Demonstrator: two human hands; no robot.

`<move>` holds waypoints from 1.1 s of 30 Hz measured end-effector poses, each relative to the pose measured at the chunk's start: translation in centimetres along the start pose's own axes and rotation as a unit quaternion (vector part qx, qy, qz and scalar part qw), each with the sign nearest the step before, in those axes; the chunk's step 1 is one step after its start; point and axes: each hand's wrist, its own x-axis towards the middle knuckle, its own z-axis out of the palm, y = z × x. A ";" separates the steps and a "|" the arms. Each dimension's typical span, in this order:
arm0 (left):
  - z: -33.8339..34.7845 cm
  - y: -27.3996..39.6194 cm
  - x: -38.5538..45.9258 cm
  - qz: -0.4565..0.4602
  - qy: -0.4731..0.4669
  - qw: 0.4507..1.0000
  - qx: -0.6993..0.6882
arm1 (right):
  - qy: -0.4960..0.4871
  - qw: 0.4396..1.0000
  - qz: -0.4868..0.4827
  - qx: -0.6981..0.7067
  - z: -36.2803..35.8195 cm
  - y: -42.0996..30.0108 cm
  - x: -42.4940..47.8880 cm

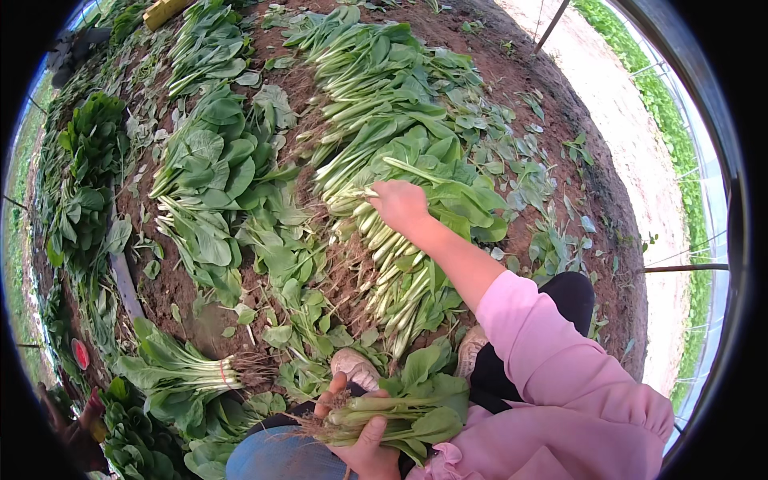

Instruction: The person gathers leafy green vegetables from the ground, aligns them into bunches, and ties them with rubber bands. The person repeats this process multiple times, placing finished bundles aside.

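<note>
My left hand (367,443) is low in front of my lap, wrapped around a bunch of leafy greens (384,414). Brown roots stick out of the bunch on the left, and its leaves spread to the right. Farther forward, my right hand (401,206) reaches down onto a long row of uprooted leafy greens (384,90). Its fingertips close on pale stems there; how many it pinches is hard to make out. Left of my shoe lies a bundle of greens (186,372) tied with a red band (223,371), its roots pointing right.
Another row of greens (207,162) lies to the left on brown soil (171,288). Loose leaves (537,180) litter the ground. My shoes (355,367) are between the piles. A grey strip (124,282) and a red round object (80,354) are farther left. A metal frame bar (684,268) stands right.
</note>
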 end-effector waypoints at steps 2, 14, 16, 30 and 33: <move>0.1 0.0 0.0 0.001 -0.008 1.000 -0.002 | -0.077 0.994 0.030 -0.077 1.0 0.5 1.3; 0.3 0.7 -0.1 -0.037 0.014 0.999 0.009 | -0.108 0.993 0.007 0.042 -5.0 -0.4 1.2; 0.3 0.4 -0.3 -0.042 0.021 0.999 0.013 | -0.117 0.992 -0.044 -0.012 -4.0 -1.7 2.8; 0.3 0.1 -0.3 -0.058 0.003 0.998 0.032 | -0.057 0.969 -0.134 -0.197 3.9 -2.3 5.0; 0.4 0.4 -0.5 -0.049 0.017 0.998 0.018 | -0.087 0.988 -0.121 -0.047 -1.1 -3.6 2.6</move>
